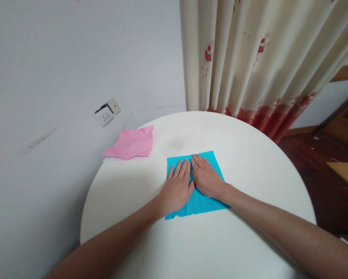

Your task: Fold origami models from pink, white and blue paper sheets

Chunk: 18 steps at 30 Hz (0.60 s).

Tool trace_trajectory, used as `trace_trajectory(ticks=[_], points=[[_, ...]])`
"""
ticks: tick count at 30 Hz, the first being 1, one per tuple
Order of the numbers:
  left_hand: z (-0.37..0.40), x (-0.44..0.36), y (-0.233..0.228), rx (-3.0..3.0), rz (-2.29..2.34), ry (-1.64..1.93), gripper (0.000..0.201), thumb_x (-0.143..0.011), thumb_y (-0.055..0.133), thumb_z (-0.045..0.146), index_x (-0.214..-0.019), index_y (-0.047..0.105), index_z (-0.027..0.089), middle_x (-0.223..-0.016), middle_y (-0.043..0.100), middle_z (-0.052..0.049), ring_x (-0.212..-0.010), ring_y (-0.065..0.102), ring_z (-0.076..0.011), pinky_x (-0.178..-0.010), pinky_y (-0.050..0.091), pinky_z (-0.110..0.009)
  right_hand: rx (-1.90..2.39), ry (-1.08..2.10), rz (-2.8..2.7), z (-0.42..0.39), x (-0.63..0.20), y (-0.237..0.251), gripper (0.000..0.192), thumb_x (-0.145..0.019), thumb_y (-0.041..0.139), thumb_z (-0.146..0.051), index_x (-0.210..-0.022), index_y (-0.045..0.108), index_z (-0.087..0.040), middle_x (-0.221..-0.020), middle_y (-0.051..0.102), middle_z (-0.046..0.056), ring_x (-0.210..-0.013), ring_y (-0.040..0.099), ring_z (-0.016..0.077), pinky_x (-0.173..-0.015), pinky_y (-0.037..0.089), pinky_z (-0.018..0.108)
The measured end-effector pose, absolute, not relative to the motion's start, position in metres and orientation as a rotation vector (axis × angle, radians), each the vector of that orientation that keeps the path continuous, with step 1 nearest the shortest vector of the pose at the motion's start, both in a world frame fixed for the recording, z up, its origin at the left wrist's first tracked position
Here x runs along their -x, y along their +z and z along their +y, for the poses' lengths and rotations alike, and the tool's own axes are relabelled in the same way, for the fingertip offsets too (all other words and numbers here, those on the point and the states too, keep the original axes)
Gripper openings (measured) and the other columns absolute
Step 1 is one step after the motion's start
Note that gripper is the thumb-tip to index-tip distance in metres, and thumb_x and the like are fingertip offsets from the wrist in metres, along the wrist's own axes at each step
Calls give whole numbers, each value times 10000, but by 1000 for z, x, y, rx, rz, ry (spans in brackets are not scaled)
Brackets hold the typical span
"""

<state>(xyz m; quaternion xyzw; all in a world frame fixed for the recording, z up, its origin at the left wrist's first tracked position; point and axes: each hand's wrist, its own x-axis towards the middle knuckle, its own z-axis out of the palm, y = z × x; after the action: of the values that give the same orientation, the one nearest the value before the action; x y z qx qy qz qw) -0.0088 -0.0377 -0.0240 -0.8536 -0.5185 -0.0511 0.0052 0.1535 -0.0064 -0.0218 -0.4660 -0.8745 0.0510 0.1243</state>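
Note:
A blue sheet of paper (203, 203) lies flat on the white round table, with creases and a slightly ragged near edge. My left hand (178, 188) rests palm down on its left half, fingers stretched toward the far edge. On the upper right part of the sheet lies my right hand (205, 176), also palm down with its fingers extended. The two hands are side by side, the left thumb close to the right hand. Both cover much of the paper's middle.
A creased pink sheet of paper (133, 143) lies at the far left edge of the white table (258, 166), near the wall. A socket (104, 116) is mounted on the wall beyond it. A flowered curtain (235, 58) hangs behind the table.

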Motion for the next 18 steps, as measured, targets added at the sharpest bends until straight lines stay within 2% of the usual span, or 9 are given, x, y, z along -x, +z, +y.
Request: trace_trajectory(ticks=[4, 9, 18], points=[[-32, 11, -27, 2653, -1658, -167, 604, -1002, 269, 368, -1518, 275, 55, -1603, 216, -165, -1495, 148, -318, -1190, 179, -528, 1360, 166, -2567, 2, -158, -27, 578, -1009, 234, -325, -1517, 306, -59, -1593, 259, 148, -1485, 202, 272, -1201, 177, 498], [-6, 14, -25, 2643, -1690, -252, 541, -992, 267, 278, -1514, 312, 143, -1599, 273, -75, -1484, 209, -278, -1184, 201, -531, 1412, 140, -2527, 1, -154, -25, 576, -1003, 279, -336, -1526, 301, -98, -1601, 244, 135, -1488, 192, 276, -1195, 165, 505], [2, 16, -27, 2623, -1683, -297, 575, -999, 298, 408, -1523, 305, 171, -1600, 273, -66, -1488, 175, -318, -1182, 172, -560, 1517, 103, -2457, 12, -159, -24, 534, -1003, 309, -337, -1517, 347, -197, -1602, 254, 129, -1481, 216, 285, -1178, 172, 508]])
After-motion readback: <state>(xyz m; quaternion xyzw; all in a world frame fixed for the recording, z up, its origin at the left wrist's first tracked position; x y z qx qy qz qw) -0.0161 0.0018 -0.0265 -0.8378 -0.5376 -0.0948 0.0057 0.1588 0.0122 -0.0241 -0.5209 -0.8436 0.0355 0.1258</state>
